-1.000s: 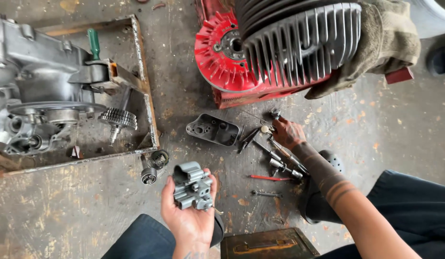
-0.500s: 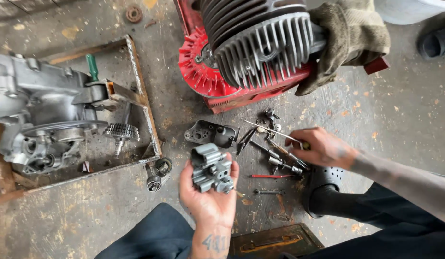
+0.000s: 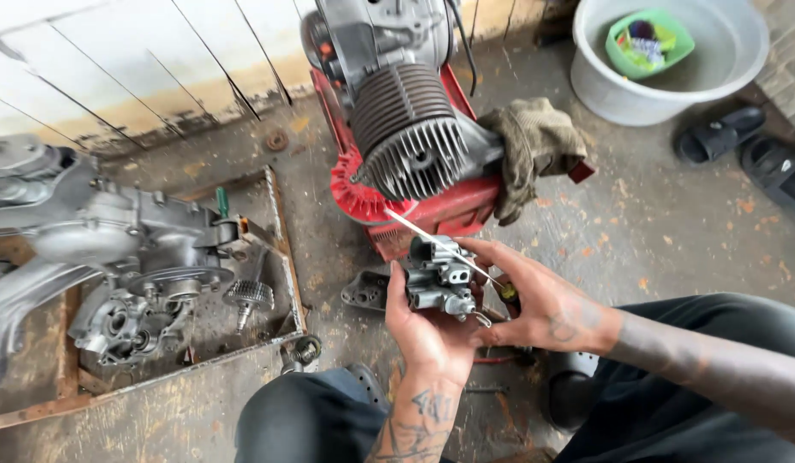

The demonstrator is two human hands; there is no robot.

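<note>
Carburettor in hand, screwdriver on it

Engine casing (image 3: 114, 257) in a rusty metal tray (image 3: 282, 249) at far left, a toothed gear shaft (image 3: 246, 297) lying beside it. Centre — left hand (image 3: 427, 330) closed around a small grey carburettor (image 3: 438, 279), held above the concrete floor. Right hand (image 3: 543, 304) gripping a thin screwdriver (image 3: 432, 240), shaft laid across the carburettor. Behind — finned cylinder (image 3: 410, 137) on a red frame (image 3: 432, 214), glove (image 3: 534, 146) draped alongside.

Single head-worn view, steeply downward, close over the hands (no second view).
</note>
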